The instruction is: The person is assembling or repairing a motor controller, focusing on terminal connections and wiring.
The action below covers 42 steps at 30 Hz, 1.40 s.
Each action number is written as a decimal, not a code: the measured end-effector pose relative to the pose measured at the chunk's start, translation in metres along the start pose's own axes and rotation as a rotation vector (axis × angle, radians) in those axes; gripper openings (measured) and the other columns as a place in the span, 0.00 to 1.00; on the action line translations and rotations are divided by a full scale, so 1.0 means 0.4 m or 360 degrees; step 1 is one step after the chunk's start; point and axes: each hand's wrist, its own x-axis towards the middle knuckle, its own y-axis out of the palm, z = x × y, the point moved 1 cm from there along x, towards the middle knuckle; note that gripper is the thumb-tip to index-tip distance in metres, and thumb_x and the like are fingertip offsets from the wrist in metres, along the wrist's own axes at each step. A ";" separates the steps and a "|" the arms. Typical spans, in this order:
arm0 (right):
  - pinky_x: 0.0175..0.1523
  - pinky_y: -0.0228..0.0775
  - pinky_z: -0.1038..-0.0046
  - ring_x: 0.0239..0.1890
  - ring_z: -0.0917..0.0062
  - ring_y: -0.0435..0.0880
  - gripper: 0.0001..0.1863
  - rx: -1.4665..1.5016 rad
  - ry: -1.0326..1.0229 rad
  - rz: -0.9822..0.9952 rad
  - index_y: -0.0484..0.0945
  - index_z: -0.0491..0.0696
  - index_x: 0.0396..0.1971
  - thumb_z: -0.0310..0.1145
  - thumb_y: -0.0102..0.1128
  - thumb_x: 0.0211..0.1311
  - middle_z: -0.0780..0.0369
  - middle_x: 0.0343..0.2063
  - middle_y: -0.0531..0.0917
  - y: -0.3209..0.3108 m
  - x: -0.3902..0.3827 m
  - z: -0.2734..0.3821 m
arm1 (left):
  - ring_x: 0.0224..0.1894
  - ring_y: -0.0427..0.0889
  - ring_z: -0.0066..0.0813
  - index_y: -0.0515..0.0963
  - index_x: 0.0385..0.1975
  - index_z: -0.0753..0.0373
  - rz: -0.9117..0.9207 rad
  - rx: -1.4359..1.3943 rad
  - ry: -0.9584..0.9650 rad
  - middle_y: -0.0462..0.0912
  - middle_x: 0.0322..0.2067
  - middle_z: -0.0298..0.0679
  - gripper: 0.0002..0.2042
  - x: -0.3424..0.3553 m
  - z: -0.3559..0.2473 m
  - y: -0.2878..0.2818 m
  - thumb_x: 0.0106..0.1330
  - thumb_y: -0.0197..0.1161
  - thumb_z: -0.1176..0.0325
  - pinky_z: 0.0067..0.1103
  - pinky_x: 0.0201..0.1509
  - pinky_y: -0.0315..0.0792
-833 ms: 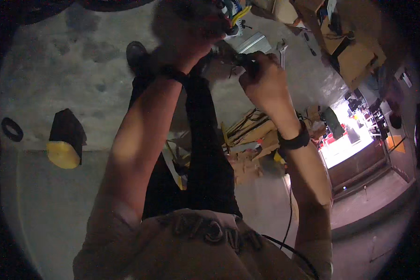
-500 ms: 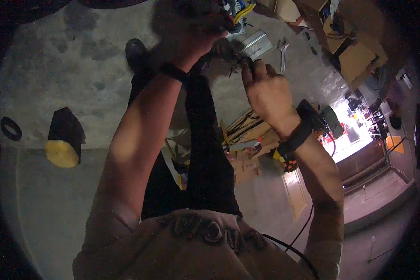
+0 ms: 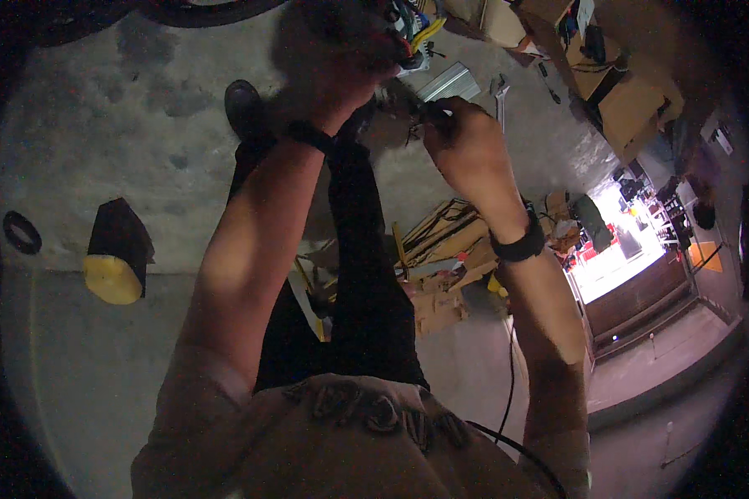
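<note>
My right hand [image 3: 473, 154] is closed around the black handle of a slim tool [image 3: 434, 110], possibly a screwdriver, which points toward my left hand. In deep shadow, my left hand [image 3: 354, 81] reaches up beside a device with yellow and red wires [image 3: 416, 37]. Its fingers are too dark to make out, and so is whatever they touch. Just beyond my right hand, a ribbed silver metal block [image 3: 449, 85] lies on the concrete floor. An adjustable wrench [image 3: 500, 101] rests to the right of that block.
Open cardboard boxes [image 3: 637, 104] crowd the far right, with a small dark-handled tool [image 3: 549, 83] near them. Flattened cardboard [image 3: 441, 299] lies right of my legs. A black object with a yellow end [image 3: 115, 274] stands at left, near a black ring [image 3: 22, 233].
My right hand has turned at the wrist and shifted slightly left, still gripping the tool. Its forearm has swung inward. My left hand stays by the wired device.
</note>
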 end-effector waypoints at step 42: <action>0.35 0.78 0.59 0.34 0.57 0.86 0.12 -0.0765 -0.0070 0.0249 0.82 0.48 0.43 0.31 0.55 0.61 0.52 0.30 0.85 0.011 0.008 0.039 | 0.42 0.84 0.33 0.82 0.46 0.53 -0.0036 0.0353 0.0166 0.83 0.42 0.37 0.14 -0.004 -0.015 -0.007 0.60 0.69 0.61 0.27 0.51 0.75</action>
